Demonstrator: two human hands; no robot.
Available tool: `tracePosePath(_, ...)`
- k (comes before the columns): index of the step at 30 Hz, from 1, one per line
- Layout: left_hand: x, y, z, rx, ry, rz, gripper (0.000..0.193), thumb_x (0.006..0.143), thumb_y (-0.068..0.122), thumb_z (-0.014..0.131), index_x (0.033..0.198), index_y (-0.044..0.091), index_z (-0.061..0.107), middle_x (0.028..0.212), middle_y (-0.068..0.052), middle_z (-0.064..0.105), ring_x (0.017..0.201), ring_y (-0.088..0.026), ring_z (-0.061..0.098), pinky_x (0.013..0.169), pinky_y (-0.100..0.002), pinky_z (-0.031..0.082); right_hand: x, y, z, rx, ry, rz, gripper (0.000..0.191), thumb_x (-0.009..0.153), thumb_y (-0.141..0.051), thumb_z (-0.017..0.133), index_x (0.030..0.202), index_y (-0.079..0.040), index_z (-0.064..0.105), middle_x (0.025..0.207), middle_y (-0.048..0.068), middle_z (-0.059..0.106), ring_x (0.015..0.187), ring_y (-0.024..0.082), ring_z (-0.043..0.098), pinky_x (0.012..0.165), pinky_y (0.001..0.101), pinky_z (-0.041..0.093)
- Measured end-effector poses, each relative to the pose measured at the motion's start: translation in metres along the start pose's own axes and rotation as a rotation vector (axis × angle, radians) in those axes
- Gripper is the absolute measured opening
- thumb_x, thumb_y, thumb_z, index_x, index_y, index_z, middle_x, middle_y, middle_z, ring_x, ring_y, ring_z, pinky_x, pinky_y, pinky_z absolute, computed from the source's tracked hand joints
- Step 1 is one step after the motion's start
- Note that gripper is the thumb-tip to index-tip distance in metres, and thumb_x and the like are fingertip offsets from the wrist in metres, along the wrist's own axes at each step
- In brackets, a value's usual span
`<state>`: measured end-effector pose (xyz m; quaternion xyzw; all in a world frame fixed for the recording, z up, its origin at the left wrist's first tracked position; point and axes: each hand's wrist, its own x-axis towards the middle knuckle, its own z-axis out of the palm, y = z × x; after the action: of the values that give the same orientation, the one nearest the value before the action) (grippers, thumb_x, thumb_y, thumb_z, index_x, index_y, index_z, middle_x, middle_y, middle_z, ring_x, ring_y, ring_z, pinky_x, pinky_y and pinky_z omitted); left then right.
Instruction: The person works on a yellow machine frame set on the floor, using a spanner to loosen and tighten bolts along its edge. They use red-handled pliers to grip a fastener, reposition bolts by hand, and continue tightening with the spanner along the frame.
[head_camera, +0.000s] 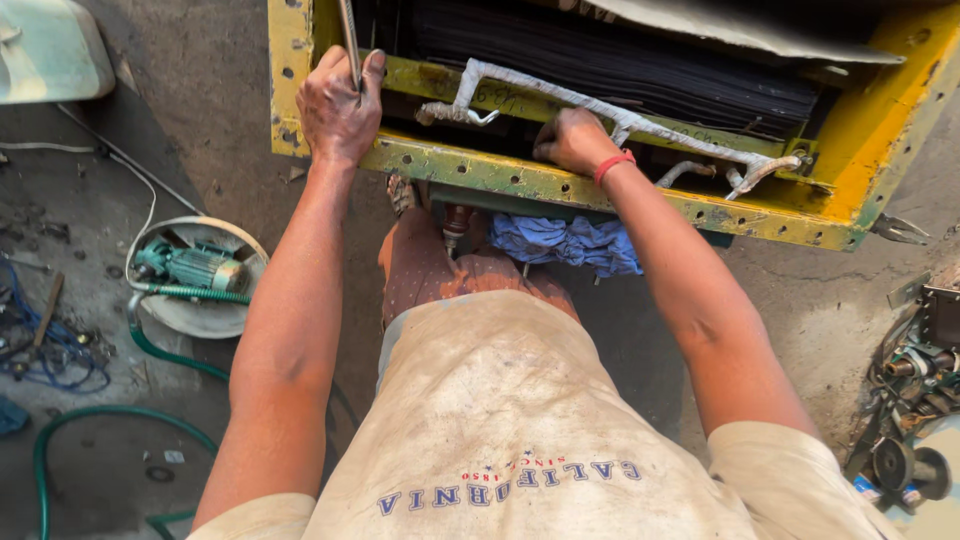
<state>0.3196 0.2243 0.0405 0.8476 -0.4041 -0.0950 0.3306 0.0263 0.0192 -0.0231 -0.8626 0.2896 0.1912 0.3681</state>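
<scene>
The big yellow-painted steel frame, chipped and rusty along its drilled front rail, serves as the landmark; inside it lies a stack of dark ribbed plates, and across that stack runs a bent pipe wrapped in whitish tape. The left hand sits at the frame's near-left corner, fingers curled tight around a thin grey metal rod that rises out of view past the frame's top edge; the heel of the hand rests on the front rail. The right hand is on the middle of the front rail, just beneath the wrapped pipe, fingers bent down into the frame; whether they clasp anything there cannot be told; a red band circles its wrist. Just below the front rail, a crumpled blue cloth lies by the person's knee. Well left of the frame, a green pump motor sits in a round white basin, with a green hose looping from it over the concrete floor.
</scene>
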Motion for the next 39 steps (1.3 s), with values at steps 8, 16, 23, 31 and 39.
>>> tracePosePath(8,0.002,-0.004,0.004,0.050,0.005,0.050,0.040,0.110,0.037,0.065,0.088,0.005,0.074,0.084,-0.010,0.065,0.070,-0.035,0.066,0.061,-0.049,0.049,0.006,0.010,0.007,-0.107,-0.032,0.019,0.022,0.087,-0.030,0.078,0.101,-0.013,0.082,0.094,0.019,0.076,0.092,0.039,0.072,0.087,0.0474,0.056)
tracePosePath(16,0.001,-0.009,0.010,0.092,-0.047,0.014,0.045,0.109,0.038,0.066,0.081,0.004,0.073,0.083,-0.009,0.066,0.064,-0.032,0.067,0.056,-0.048,0.050,0.036,-0.003,0.017,-0.272,-0.325,0.149,0.026,0.077,-0.022,0.076,0.097,-0.006,0.080,0.099,0.023,0.074,0.092,0.040,0.073,0.084,0.0473,0.058)
tracePosePath(23,0.012,0.000,0.001,0.101,-0.027,-0.031,0.041,0.102,0.038,0.068,0.077,0.006,0.071,0.087,-0.012,0.067,0.074,-0.039,0.067,0.063,-0.051,0.052,0.047,-0.026,0.001,-0.332,-0.408,0.129,0.028,0.076,-0.019,0.072,0.095,0.000,0.078,0.099,0.026,0.075,0.092,0.039,0.074,0.084,0.0469,0.058)
tracePosePath(31,0.014,0.007,-0.003,0.129,-0.045,-0.085,0.043,0.101,0.042,0.064,0.079,0.006,0.073,0.092,-0.011,0.068,0.079,-0.040,0.068,0.070,-0.052,0.054,0.036,-0.024,-0.023,-0.243,-0.495,-0.066,0.027,0.074,-0.013,0.063,0.095,-0.005,0.077,0.093,0.019,0.077,0.087,0.030,0.073,0.079,0.0430,0.056)
tracePosePath(39,0.015,0.007,-0.004,0.143,-0.058,-0.126,0.042,0.098,0.044,0.064,0.081,0.007,0.074,0.091,-0.011,0.068,0.079,-0.040,0.068,0.071,-0.052,0.055,0.029,-0.023,-0.031,-0.089,-0.562,0.054,0.027,0.080,-0.011,0.063,0.103,-0.004,0.073,0.092,0.020,0.074,0.078,0.032,0.068,0.072,0.0479,0.052)
